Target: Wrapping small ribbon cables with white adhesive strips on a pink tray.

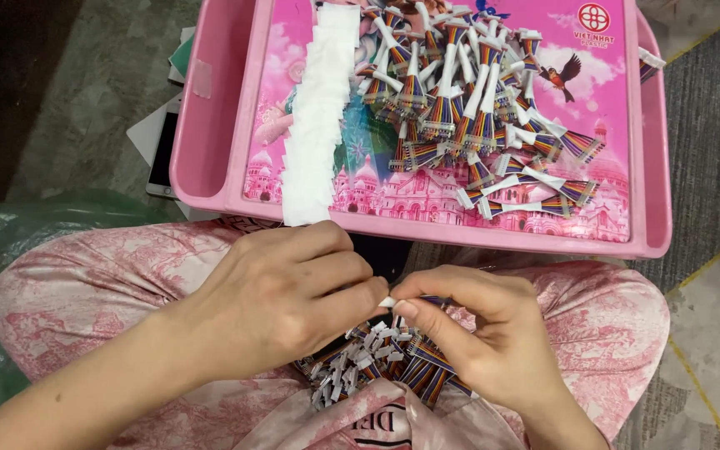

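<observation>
Head camera, looking straight down at a person seated on the floor in pink patterned trousers. Both hands meet over the lap. Left hand (289, 292) is curled, its thumb and fingertips pinched on a small white tab (387, 302) — it looks like a bit of tape or label. Right hand (477, 321) pinches the same tab from the other side, with the end of a short rainbow-coloured wire bundle (431, 302) tucked under its fingers. So both hands are closed in a fine pinch, fingertips touching at the tab.

Just below the hands, a loose heap of wire pieces (381, 362) with white plug ends lies in the lap. Beyond the knees sits a pink plastic tray (210, 125) with a castle picture. On it, at left, a long strip of white tape pieces (318, 108) runs from the far edge to the near rim; at right, a pile of wrapped wire bundles (477, 108), each bound with a white band. A green plastic bag (10, 242) lies at far left.

Judging from the pinch, doing the wrap well means keeping the wires flat and side by side, holding the tab taut, and pressing the band down squarely — slack or a skewed start would probably leave a loose or crooked band.
</observation>
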